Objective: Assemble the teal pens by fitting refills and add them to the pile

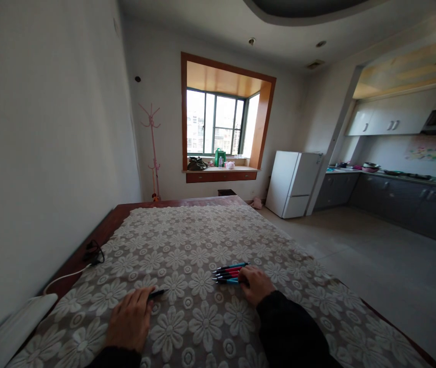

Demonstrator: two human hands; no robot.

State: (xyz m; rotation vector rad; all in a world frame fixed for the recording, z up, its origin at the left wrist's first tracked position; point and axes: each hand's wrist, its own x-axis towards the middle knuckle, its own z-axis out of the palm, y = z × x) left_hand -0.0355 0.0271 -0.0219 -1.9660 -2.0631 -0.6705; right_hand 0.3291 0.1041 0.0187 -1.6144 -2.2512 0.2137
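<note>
Several slim pens in teal, red and dark colours lie side by side on a flower-patterned tablecloth, their tips pointing left. Curled over the right ends of this row is my right hand, its fingers closed around the nearest teal pen; the palm hides the pen ends. To the left, my left hand rests low over the cloth and grips a black pen between thumb and fingers. That pen's front end sticks out to the right, apart from the row.
A black cable and a white cord lie at the table's left edge, near a white object. Beyond the table stand a pink coat rack and a white fridge. Kitchen cabinets line the right.
</note>
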